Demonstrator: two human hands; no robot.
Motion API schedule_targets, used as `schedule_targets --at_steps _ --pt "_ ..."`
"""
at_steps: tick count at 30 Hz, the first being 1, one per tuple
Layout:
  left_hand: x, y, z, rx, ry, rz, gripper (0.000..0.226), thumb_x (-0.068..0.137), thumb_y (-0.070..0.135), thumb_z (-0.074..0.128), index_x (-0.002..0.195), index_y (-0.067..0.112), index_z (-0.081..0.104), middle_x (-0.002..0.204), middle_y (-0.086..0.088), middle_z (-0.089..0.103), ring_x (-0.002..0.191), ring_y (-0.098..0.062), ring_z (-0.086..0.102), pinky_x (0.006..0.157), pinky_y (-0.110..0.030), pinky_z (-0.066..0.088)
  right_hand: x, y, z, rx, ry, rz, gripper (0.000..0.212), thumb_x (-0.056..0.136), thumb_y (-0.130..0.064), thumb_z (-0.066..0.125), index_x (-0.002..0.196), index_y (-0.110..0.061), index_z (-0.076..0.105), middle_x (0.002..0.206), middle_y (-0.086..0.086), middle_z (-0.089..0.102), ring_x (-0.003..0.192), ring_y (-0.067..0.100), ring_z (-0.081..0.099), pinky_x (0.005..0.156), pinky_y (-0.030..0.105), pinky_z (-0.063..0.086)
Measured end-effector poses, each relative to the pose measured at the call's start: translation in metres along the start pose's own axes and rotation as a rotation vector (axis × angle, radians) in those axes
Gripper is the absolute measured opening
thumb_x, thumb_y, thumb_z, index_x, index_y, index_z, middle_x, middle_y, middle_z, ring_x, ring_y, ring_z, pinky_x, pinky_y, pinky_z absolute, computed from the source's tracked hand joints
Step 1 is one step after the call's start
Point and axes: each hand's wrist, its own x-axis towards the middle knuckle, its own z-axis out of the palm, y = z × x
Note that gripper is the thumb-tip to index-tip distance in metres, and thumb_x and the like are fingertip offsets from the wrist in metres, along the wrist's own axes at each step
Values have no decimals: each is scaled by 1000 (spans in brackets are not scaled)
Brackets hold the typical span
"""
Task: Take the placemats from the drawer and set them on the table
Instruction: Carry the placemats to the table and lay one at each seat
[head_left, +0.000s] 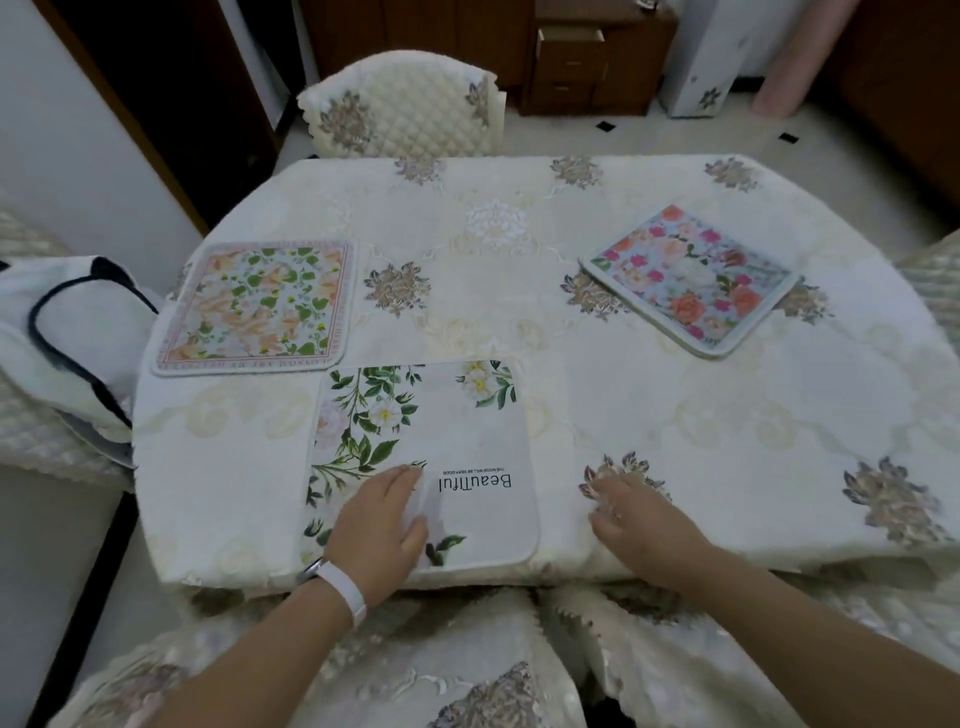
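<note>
Three placemats lie on the table (675, 426), which is covered by a cream floral cloth. A white mat with green leaves and the word "Beautiful" (441, 431) lies at the near edge. My left hand (384, 525) rests flat on its near left part, fingers straight. An orange-and-green floral mat (254, 306) lies at the left, just beyond it. A pink and red floral mat (691, 278) lies at the far right, turned at an angle. My right hand (634, 514) rests on the bare cloth to the right of the white mat, holding nothing.
A padded chair (405, 104) stands at the far side, another (363, 670) right below me. A white bag with dark handles (67, 332) sits on a chair at the left. A wooden drawer unit (571, 57) with its top drawer open stands at the back.
</note>
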Motion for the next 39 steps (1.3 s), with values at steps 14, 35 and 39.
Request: schedule_targets --at_steps 14,35,39 --pt "31 187 40 206 22 254 50 84 38 48 124 11 61 121 -9 64 107 -27 63 84 -43 56 -15 136 -87 -130 122 -246 52 99 -45 40 145 -22 40 143 -2 46 127 19 45 101 35 42" --pt "70 244 73 40 93 468 43 85 38 49 119 15 65 118 -8 65 106 -27 62 83 -42 54 -76 170 -107 -278 171 -92 46 96 -44 41 136 -24 51 133 -4 54 117 21 52 93 37 45" --pt "65 254 77 52 52 500 45 85 40 49 119 16 66 118 -6 66 106 -26 63 84 -40 55 -88 175 -110 -293 204 -65 56 91 -51 28 134 -25 52 131 -5 55 114 20 54 90 36 47"
